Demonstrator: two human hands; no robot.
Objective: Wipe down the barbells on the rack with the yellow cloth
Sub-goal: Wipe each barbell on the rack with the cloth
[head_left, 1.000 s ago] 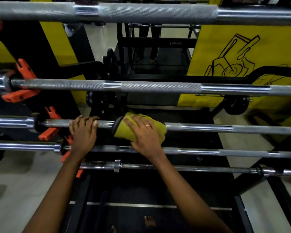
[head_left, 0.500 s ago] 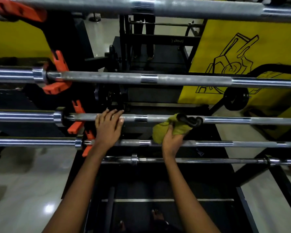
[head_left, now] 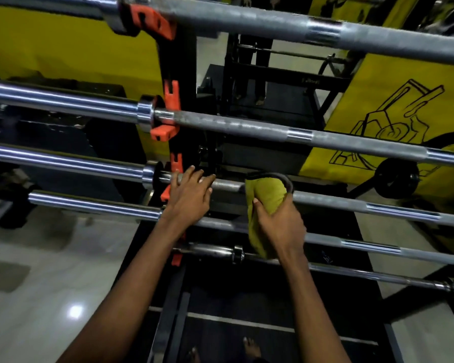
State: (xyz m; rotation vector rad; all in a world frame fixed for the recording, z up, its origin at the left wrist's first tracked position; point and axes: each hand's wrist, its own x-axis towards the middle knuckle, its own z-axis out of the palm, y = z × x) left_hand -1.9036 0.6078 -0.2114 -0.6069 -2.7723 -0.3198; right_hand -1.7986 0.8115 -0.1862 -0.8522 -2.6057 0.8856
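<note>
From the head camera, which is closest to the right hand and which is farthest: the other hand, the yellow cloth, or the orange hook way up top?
1. The yellow cloth: gripped by the right hand and draped over the barbell.
2. The left hand: to the left, resting on that same barbell.
3. The top orange hook: far up and to the left.

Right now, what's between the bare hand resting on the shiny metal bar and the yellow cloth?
Only a bare stretch of the grey steel barbell separates the left hand from the yellow cloth, as the head view shows.
</note>
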